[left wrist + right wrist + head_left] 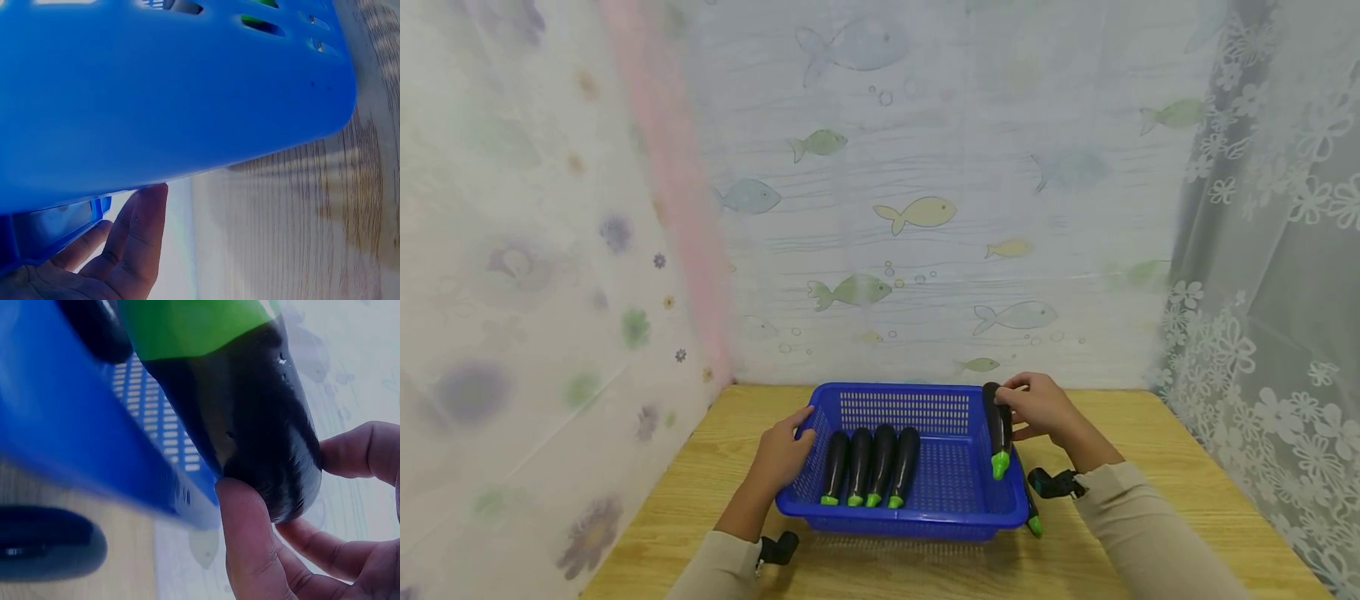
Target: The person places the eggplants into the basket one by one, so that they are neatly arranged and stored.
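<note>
A blue plastic basket [951, 475] stands on the table with several dark eggplants [883, 462] lying side by side in its left half, green stem ends toward me. My left hand [781, 454] holds the basket's left rim; in the left wrist view its fingers [134, 244] reach under the blue edge. Over the right rim, my right hand [1041, 408] pinches an eggplant [244, 425] by its rounded dark end between thumb and fingers, the green end hanging down toward the basket. One more eggplant [1033, 517] lies on the table beside the basket's right side, partly hidden by it.
The wooden table [726, 467] extends around the basket. A fish-patterned curtain [917, 250] hangs behind it, with a flowered sheet [550, 333] at left and a lacy one [1292, 333] at right. Black wrist cameras sit at both cuffs.
</note>
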`<state>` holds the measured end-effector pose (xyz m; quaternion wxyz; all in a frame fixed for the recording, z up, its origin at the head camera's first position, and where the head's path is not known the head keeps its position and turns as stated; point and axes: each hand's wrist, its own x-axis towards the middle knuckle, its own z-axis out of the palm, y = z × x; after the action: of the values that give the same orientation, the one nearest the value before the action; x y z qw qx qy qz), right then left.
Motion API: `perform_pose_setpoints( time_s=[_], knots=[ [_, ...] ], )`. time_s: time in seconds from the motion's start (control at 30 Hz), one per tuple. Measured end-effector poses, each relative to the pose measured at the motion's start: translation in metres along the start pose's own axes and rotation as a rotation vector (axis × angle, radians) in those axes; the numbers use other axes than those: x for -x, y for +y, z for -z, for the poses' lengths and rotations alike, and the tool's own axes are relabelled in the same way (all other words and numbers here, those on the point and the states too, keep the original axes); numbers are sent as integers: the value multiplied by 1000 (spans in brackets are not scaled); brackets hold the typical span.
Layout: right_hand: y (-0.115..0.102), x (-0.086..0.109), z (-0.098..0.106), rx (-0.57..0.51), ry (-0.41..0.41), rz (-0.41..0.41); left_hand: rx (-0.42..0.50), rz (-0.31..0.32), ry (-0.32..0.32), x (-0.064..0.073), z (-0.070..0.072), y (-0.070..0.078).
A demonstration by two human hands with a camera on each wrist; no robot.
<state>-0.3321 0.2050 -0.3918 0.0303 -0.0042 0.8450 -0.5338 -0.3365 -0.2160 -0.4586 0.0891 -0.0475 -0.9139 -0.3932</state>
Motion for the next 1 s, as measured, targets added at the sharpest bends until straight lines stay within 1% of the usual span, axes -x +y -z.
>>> perform_pose_setpoints(
  time_s=[0.27,0.5,0.77,1.0],
  knots=[
    [-5,-8,-16,-3,-23,-4,23,13,-5,2,0,1],
    [-9,-13,-29,-12,-25,-18,24,1,1,0,0,2],
    [-13,-18,-43,-15,-30,-23,29,2,-3,-2,1,0],
    [-15,-24,-55,-39,-64,-37,20,7,-10,-3,0,1]
  ],
)
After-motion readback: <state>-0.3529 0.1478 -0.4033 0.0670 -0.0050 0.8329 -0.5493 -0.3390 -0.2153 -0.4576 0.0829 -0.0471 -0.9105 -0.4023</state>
